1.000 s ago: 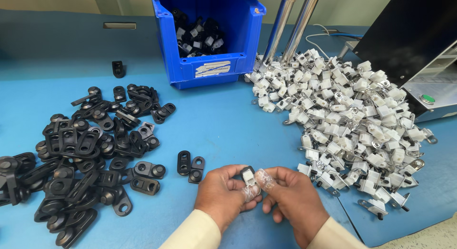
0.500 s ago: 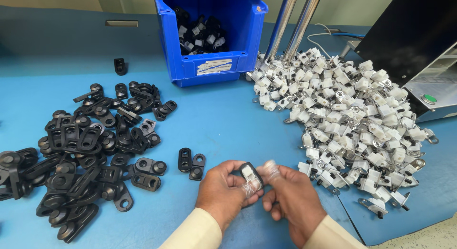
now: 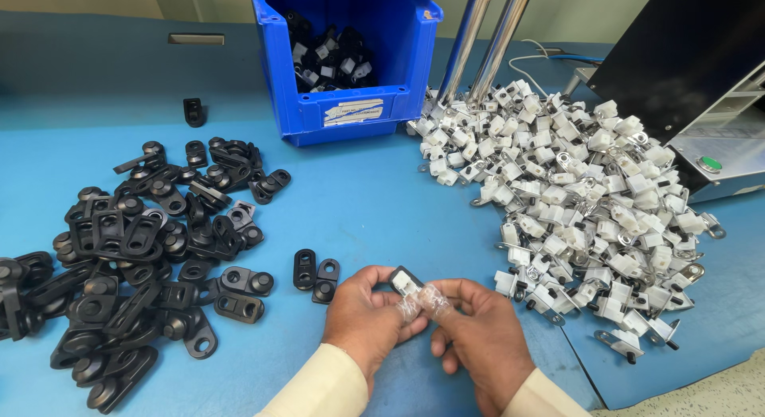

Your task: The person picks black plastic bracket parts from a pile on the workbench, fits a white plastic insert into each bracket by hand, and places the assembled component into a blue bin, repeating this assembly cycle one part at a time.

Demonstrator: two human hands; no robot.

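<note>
Black plastic plates (image 3: 143,249) heaped left on blue worktop (image 3: 358,210). Left hand (image 3: 370,317) and right hand (image 3: 478,337) together at bottom centre, both pinching one black-and-white part (image 3: 405,281). Blue bin (image 3: 347,54) behind; white clip pile (image 3: 590,202) right.

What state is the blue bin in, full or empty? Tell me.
Partly filled. The blue bin holds black and white parts low inside, well below its rim; blue inner wall shows above them.

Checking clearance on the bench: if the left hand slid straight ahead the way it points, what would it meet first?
Probably the small black-and-white part that the left hand and right hand pinch together. Past it lies bare blue table, then the pile of white clips, though depth is unclear.
</note>
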